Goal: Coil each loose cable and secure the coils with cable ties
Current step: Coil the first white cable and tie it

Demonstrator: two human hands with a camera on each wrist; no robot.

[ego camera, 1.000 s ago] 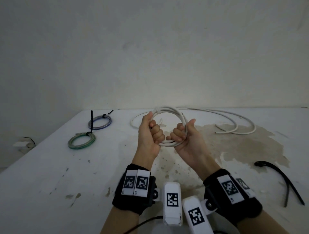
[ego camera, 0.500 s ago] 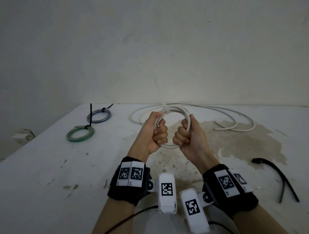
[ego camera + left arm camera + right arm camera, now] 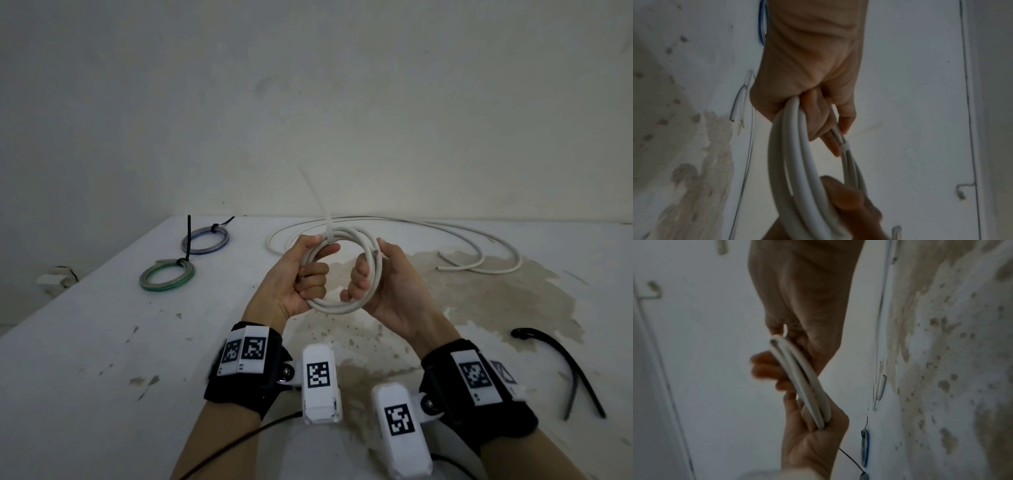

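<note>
Above the table's middle I hold a white cable coil [image 3: 342, 306] upright in both hands. My left hand [image 3: 313, 270] grips its left side, fingers curled through the ring. My right hand [image 3: 363, 274] grips its right side, thumb outside and fingers inside. A white cable tie [image 3: 328, 236] wraps the top of the coil, its tail pointing up. The left wrist view shows the coil [image 3: 797, 162] and the tie [image 3: 845, 147] just past my left fingers. In the right wrist view a cut cable end sits at the coil's [image 3: 807, 386] near side.
A loose white cable [image 3: 479, 246] sprawls at the back right of the stained white table [image 3: 102, 342]. A tied blue coil [image 3: 205, 240] and a tied green coil [image 3: 167, 275] lie at the left. Black cable ties [image 3: 565, 370] lie at the right.
The hands have drawn slightly apart and the coil has turned more face-on to me. The tie's tail now stands up above the coil. Both hands keep their hold.
</note>
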